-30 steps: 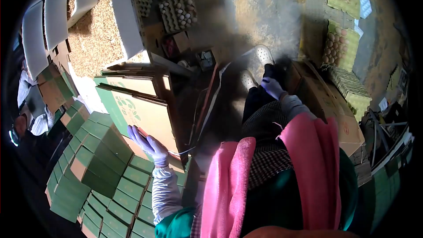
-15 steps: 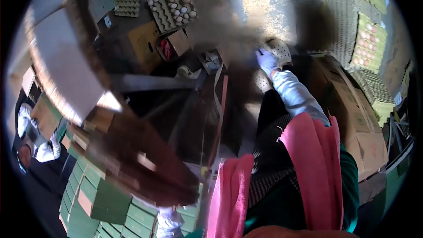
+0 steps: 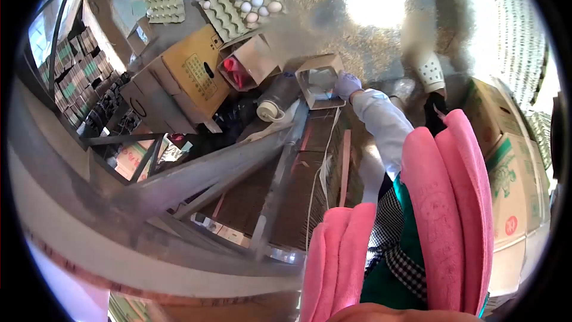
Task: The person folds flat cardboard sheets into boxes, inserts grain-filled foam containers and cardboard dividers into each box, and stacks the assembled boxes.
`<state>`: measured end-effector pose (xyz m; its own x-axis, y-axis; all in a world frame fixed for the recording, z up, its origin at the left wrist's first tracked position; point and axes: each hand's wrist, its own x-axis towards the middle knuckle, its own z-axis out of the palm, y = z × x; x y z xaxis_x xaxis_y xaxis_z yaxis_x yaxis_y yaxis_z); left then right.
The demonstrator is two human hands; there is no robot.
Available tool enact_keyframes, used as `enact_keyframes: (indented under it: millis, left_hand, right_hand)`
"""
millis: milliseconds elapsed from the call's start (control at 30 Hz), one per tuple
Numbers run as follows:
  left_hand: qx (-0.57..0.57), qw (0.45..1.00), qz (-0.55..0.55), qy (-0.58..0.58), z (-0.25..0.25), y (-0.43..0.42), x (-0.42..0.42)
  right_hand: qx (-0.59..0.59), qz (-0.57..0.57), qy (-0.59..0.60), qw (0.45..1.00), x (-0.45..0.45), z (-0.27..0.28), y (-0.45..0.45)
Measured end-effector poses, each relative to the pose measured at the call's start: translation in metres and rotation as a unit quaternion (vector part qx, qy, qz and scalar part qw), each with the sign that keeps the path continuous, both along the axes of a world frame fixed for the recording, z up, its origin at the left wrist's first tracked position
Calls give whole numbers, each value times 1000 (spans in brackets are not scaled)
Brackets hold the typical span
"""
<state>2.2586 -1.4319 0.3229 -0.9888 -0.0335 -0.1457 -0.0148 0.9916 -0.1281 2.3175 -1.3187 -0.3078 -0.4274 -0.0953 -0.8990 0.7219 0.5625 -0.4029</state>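
My right hand (image 3: 347, 85), in a pale purple glove with a light blue sleeve, is at the right side of a small open cardboard box (image 3: 326, 62). Its fingers look curled in against the box's wall; whether they grip anything is hidden. Inside the box lies a pale, translucent item (image 3: 322, 83). To the left of it are a dark bottle (image 3: 280, 96) with a cream lid and another open box (image 3: 257, 59) holding something red. My left hand is out of view.
A metal frame bar (image 3: 202, 176) crosses the left side. Egg trays (image 3: 223, 15), one with several eggs, lie at the top left beside a yellow-brown carton (image 3: 190, 71). Stacked cartons (image 3: 509, 185) stand at the right. A shoe (image 3: 430, 73) is on the floor ahead.
My view has swung round. My right hand has come from beside the shoes to the small box's side. The white sleeve and glove at the lower left are gone from view.
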Motion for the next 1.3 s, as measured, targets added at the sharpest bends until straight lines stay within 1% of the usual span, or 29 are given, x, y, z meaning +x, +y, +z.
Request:
enact_keyframes:
  millis: [67, 133, 200, 233, 267, 333, 367, 400, 433, 500, 567, 600, 633, 700, 733, 767, 800, 833, 867, 900, 933, 967, 1000, 1033, 1133, 1167, 1200, 1267, 1300]
  left_hand:
    - [9, 1000, 3, 9, 20, 5, 8]
    - [22, 999, 9, 29, 39, 11, 20]
    - [35, 998, 16, 44, 63, 19, 30]
    - [38, 998, 16, 48, 69, 19, 33]
    - [35, 997, 25, 67, 83, 27, 39]
    - [17, 996, 35, 85, 103, 31, 40]
    - [1, 995, 46, 88, 115, 33, 39]
    - [-19, 994, 59, 85, 129, 37, 37]
    - [-22, 994, 76, 75, 144, 35, 40]
    - [-25, 993, 105, 48, 176, 46, 36]
    - [82, 986, 88, 119, 155, 14, 52]
    - [131, 976, 79, 155, 139, 0, 61]
    - [127, 961, 100, 223, 137, -3, 76]
    - [93, 886, 286, 352, 130, -18, 129]
    - [80, 831, 379, 398, 125, -21, 160]
    - [80, 794, 460, 390, 119, -22, 190]
    - [101, 731, 547, 395, 101, -32, 222]
    - [296, 621, 618, 380, 107, -33, 241]
    - [476, 478, 645, 359, 115, -32, 256]
    - [457, 534, 640, 311, 134, -24, 260]
    - [572, 454, 624, 278, 126, -48, 280]
    - [635, 386, 621, 248, 138, -39, 268]
    - [712, 310, 588, 227, 144, -40, 271]
    - [742, 214, 591, 232, 120, -49, 282]
    - [807, 187, 518, 215, 91, -53, 278]
    - [758, 331, 511, 232, 90, -41, 281]
    - [757, 344, 479, 281, 77, -27, 281]
    - [738, 284, 489, 368, 101, 6, 261]
    - [727, 286, 496, 379, 95, 15, 257]
  right_hand:
    - [-44, -11, -6, 999, -3, 46, 53]
    - [-58, -102, 83, 990, 1, 120, 111]
    - [-75, -65, -102, 990, -12, 199, 175]
    - [-50, 97, 87, 990, 26, 193, 207]
    - [46, 239, 285, 927, 57, 198, 238]
    - [-18, 18, 255, 967, 27, 307, 288]
    - [-52, -94, 249, 963, 9, 364, 313]
    - [1, 33, 328, 944, 5, 389, 345]
    - [42, -2, 210, 977, -30, 463, 360]
    - [6, 58, 338, 939, -30, 488, 403]
    - [13, 161, 395, 904, -60, 550, 438]
    - [16, 257, 467, 846, -91, 623, 431]
    - [26, 336, 543, 769, -122, 698, 424]
    - [-33, 161, 359, 919, -141, 768, 396]
    - [-70, 136, 346, 926, -153, 794, 384]
    - [-106, 111, 332, 931, -165, 822, 372]
    - [-114, 80, 294, 945, -168, 861, 350]
    - [-113, 33, 354, 928, -174, 867, 343]
    - [-112, 112, 313, 936, -195, 892, 337]
    - [-132, 119, 339, 924, -208, 912, 329]
    - [-115, 133, 372, 911, -189, 943, 283]
    - [-145, 130, 332, 923, -234, 921, 271]
    - [-192, 177, 298, 918, -237, 949, 235]
    - [-196, 201, 298, 912, -240, 954, 199]
    - [-225, 330, 296, 868, -248, 956, 82]
    - [-208, 370, 260, 867, -226, 974, 41]
    - [-206, 409, 218, 862, -212, 979, -3]
    - [-279, 474, 198, 811, -186, 967, -78]
    - [-318, 487, 198, 789, -169, 961, -104]
